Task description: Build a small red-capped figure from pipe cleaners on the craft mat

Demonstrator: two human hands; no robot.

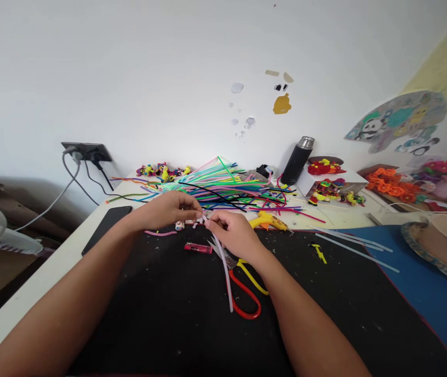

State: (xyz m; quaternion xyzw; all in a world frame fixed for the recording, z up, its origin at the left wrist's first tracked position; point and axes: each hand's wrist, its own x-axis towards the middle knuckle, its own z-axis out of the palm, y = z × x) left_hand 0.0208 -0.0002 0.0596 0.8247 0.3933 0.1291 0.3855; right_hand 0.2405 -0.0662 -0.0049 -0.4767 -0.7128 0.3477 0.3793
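Note:
Above the dark mat, my left hand (174, 209) and my right hand (234, 233) meet, each closed in a pinch on a pale lilac pipe cleaner (225, 275) near its upper end. The pipe cleaner's long tail hangs down from my right fingers, passing in front of scissors (230, 261) with one red and one yellow handle. My fingertips partly hide the pinched end. Left of the scissors lies a pink lighter (199, 248). Close below my left hand are a small white piece with dark marks (179, 225) and a short pink pipe cleaner (160, 233).
Behind my hands lies a heap of coloured pipe cleaners (215, 186). A yellow glue gun (271, 220), a black flask (297, 161) and translucent glue sticks (357, 252) are to the right, with a round basket (415, 235) beyond. A phone (107, 228) lies left.

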